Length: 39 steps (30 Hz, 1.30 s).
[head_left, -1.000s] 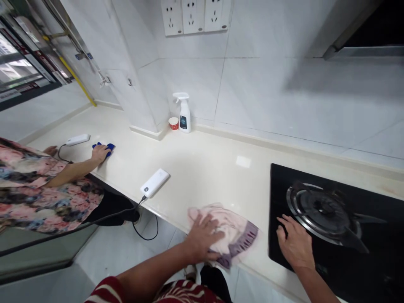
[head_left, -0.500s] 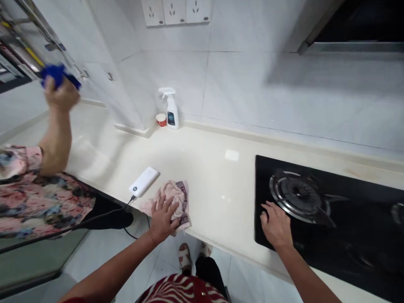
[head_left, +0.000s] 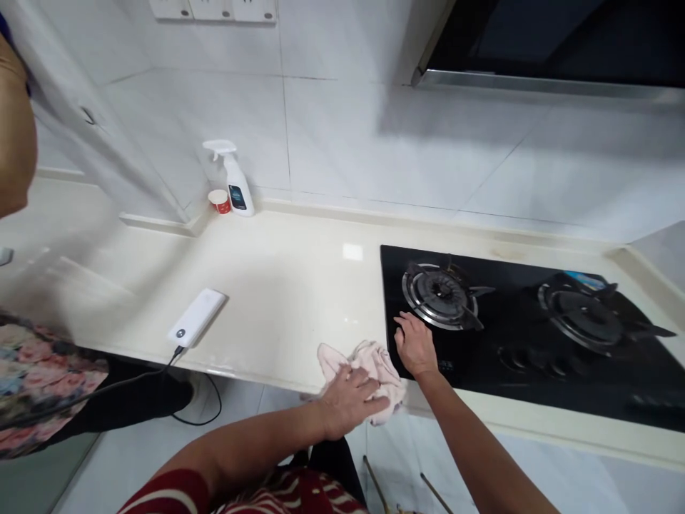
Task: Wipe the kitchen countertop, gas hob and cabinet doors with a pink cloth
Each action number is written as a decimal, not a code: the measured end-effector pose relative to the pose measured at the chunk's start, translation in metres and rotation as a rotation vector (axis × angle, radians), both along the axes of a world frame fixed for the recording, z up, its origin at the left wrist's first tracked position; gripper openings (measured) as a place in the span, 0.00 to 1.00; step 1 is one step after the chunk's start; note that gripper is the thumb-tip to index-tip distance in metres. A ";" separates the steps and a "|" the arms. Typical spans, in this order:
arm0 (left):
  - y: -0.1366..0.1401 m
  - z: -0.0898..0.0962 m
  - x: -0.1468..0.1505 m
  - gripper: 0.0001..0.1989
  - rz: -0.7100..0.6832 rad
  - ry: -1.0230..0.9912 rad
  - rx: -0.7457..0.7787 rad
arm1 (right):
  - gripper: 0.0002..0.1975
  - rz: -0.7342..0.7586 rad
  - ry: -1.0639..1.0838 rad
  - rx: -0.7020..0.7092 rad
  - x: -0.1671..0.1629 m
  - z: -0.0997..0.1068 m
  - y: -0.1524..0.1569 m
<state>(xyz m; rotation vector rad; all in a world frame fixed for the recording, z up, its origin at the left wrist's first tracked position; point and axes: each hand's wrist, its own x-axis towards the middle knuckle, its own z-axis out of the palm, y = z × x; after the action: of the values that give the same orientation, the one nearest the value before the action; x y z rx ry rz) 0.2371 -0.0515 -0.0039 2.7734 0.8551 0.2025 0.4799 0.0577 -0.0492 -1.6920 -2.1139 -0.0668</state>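
Observation:
Under my left hand (head_left: 349, 401) is a crumpled pale pink cloth (head_left: 381, 363), held against the front edge of the counter just left of the stove. The fingers bend over the cloth, and part of it hangs past the edge. My right hand (head_left: 417, 345) rests on the left front part of the black gas stove (head_left: 481, 357), below the left burner (head_left: 442, 294). Its fingers are slightly bent and apart, with nothing in them.
On the cream counter (head_left: 289, 285) a white power bank (head_left: 197, 318) lies with a cable plugged in. A white spray bottle (head_left: 235, 182) and a small red-and-white tub (head_left: 220, 201) stand by the wall. Another person's arm (head_left: 13, 135) shows at left. A range hood (head_left: 551, 78) overhangs the stove.
My left hand has slid the cloth rightward along the counter to the stove's edge. My right hand stays on the stove. The view has swung right, and the other person's blue cloth is nearly out of sight.

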 end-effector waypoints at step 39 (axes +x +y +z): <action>0.035 0.015 -0.100 0.35 0.519 -0.170 -0.190 | 0.16 -0.007 0.054 0.027 0.000 -0.009 0.002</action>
<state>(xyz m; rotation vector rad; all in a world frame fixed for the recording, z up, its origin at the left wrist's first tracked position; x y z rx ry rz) 0.1372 -0.0164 0.0109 2.2735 1.4447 0.4123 0.4797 0.0596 -0.0583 -1.6671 -2.0584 -0.0513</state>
